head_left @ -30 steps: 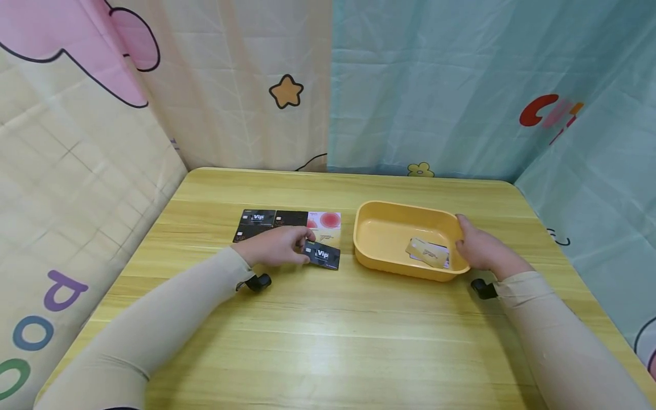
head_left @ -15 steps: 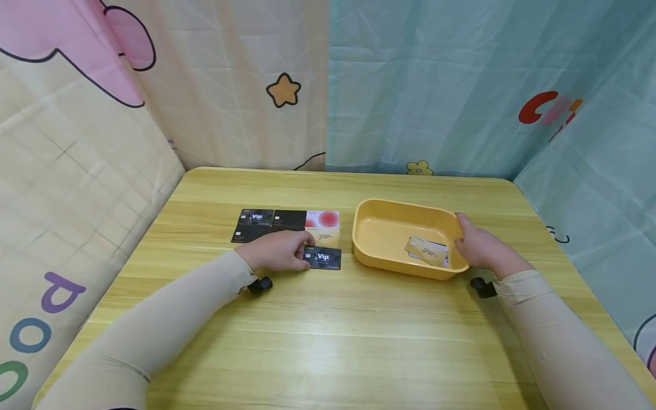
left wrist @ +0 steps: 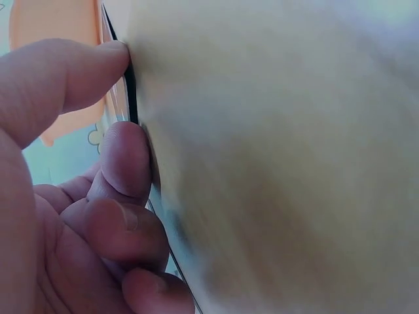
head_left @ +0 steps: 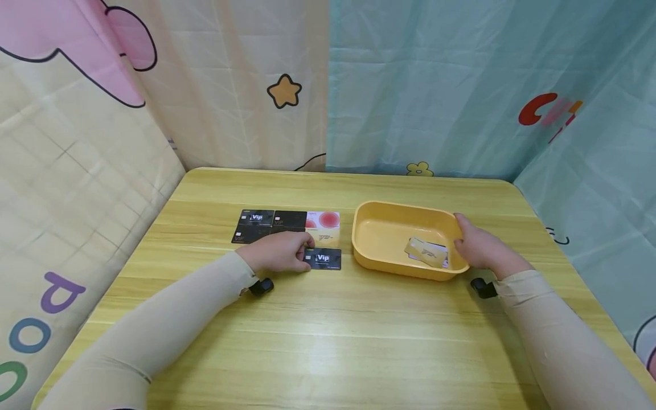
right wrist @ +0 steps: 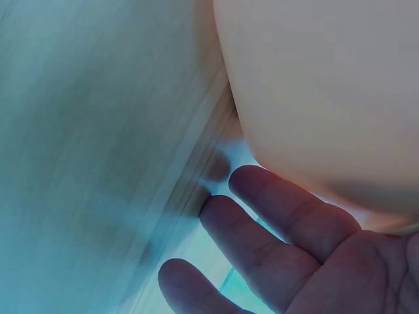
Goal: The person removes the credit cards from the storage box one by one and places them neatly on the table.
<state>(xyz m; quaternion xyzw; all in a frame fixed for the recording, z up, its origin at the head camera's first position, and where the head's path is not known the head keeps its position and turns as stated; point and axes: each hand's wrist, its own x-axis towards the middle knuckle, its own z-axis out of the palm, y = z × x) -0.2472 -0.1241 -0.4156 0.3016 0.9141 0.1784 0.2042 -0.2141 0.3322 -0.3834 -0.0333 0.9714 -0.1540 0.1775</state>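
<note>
Cards (head_left: 328, 237) on woodgrain table (head_left: 328, 324), cartoon-print curtains (head_left: 410, 85) around

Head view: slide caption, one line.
Left hand holds black Vip card beside laid-out cards; right hand holds yellow tray.

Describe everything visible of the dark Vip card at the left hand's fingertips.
The card is a thin, dark rectangle, apparently plastic, with pale "Vip" lettering in the middle and a small light chip-like square toward its left end. Its smaller print is too small to read. It looks roughly level, long sides running left to right, nearer the person than the gold card. The left hand grips its left end. Whether it fully rests on the table is unclear.
</note>
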